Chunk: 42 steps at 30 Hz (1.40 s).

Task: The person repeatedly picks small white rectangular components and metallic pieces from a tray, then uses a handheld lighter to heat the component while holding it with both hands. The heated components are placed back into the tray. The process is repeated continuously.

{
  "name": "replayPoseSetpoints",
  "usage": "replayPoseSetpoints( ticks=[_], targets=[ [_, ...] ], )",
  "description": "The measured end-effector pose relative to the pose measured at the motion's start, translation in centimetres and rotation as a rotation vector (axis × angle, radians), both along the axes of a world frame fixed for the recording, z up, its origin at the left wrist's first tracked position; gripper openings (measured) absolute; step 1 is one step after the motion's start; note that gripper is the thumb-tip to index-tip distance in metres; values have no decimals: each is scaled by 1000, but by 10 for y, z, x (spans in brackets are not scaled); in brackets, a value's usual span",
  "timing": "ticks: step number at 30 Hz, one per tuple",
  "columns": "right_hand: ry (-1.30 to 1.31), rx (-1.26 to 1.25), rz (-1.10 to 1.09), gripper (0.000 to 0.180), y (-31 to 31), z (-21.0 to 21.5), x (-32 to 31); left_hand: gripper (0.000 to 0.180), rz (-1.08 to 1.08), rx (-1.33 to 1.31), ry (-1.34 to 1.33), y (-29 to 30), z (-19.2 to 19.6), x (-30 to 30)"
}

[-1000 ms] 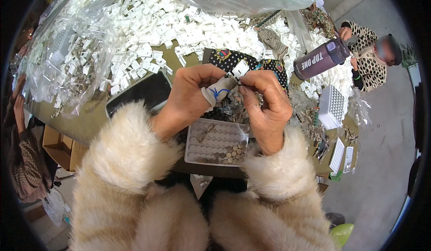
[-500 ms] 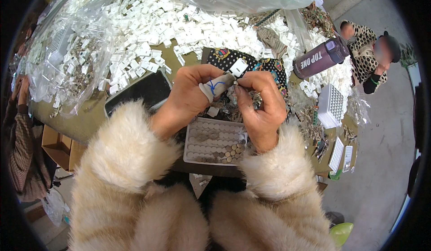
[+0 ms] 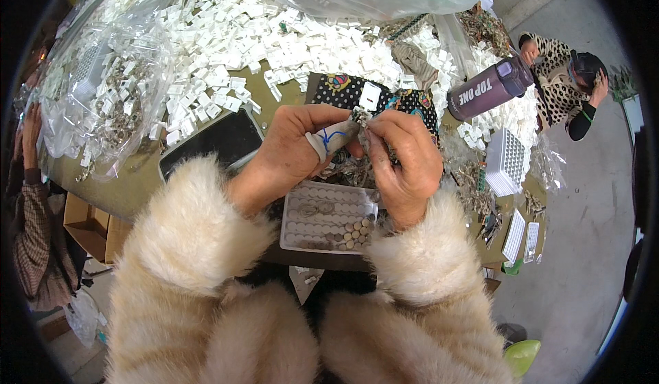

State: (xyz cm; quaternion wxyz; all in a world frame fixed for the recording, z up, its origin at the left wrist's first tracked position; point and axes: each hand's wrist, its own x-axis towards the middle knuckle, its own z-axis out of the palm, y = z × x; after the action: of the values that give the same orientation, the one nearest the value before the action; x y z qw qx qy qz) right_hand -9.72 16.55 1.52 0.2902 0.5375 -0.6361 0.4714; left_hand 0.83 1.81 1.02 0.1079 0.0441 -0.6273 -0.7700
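My left hand (image 3: 288, 140) is closed, with a grey cloth sleeve (image 3: 334, 139) tied by blue thread on one finger. Its fingertips pinch a small white plastic piece (image 3: 371, 95) with metal bits at its near end. Thumb and forefinger of my right hand (image 3: 406, 161) meet at those metal bits, pressed together; whatever tiny part they grip is hidden. Below the hands, a white ridged tray (image 3: 292, 212) carries several small round discs (image 3: 357, 229) at its right end. Thin metal scraps (image 3: 350, 171) lie between the hands and the tray.
White plastic pieces (image 3: 220, 34) are heaped across the far table. A dark phone (image 3: 213, 143) lies left, a purple bottle (image 3: 491, 88) right, near stacked white trays (image 3: 506, 161). Clear plastic bags (image 3: 113, 102) hold scraps. One person (image 3: 566, 85) is at right, another person's sleeve (image 3: 34, 226) at left.
The white piece has tilted up and shifted slightly away from me. My right fingers have moved slightly right and lower against its metal end. The person at right has raised an arm to their head.
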Motion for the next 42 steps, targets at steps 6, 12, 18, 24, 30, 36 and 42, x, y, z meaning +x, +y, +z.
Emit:
replayPoseSetpoints(
  ticks=[6, 12, 18, 24, 30, 36, 42],
  targets=[
    [122, 70, -9, 25, 2, 2, -1, 16, 61, 4, -22, 4, 4, 1],
    [-112, 85, 39, 21, 2, 2, 2, 18, 86, 54, 60, 7, 0, 0],
    [-348, 164, 113, 21, 6, 7, 2, 20, 94, -54, 95, 5, -11, -5],
    [-515, 60, 125, 16, 4, 7, 8, 18, 178, -94, 97, 0, -13, -4],
    [-1170, -12, 323, 14, 6, 6, 6, 19, 68, 6, 49, -1, -9, -2],
    [-621, 103, 250, 13, 6, -3, 5, 15, 56, -72, 41, -2, -10, -1],
    [-860, 8, 275, 14, 8, -1, 1, 16, 44, -136, 24, 3, -4, -3]
  ],
)
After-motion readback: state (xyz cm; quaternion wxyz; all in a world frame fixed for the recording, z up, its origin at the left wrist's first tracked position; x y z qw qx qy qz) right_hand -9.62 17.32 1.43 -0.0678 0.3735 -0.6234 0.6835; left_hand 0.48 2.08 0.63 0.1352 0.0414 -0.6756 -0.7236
